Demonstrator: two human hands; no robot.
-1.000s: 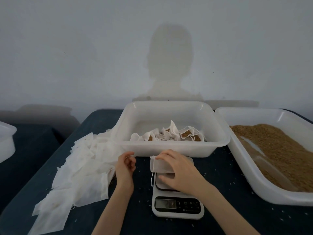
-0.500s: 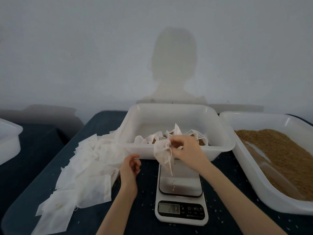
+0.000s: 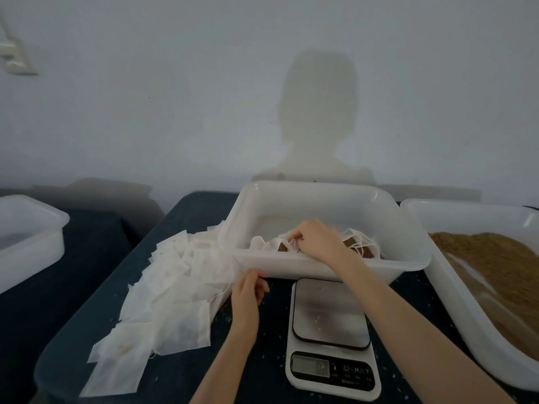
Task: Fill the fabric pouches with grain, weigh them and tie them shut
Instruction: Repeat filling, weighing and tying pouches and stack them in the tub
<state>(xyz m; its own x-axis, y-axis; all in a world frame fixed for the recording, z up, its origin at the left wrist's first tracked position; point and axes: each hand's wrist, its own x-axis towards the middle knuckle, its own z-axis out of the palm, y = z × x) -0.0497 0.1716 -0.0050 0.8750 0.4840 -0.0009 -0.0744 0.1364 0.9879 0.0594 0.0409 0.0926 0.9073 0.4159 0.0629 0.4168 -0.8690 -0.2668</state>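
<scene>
From the head camera, the right hand is reaching over the middle tub's near rim, pinching a pouch inside at 12 o'clock of the scale. The left hand, loosely curled, is touching the empty pouches piled at 9 o'clock. Grain is lying at 3 o'clock.

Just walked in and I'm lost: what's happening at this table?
A person is bagging grain. The right hand reaches into the middle tub, among filled pouches. The left hand touches the pile of empty pouches. The scale has nothing on its platform, and loose grain sits in the tub on the right.
</scene>
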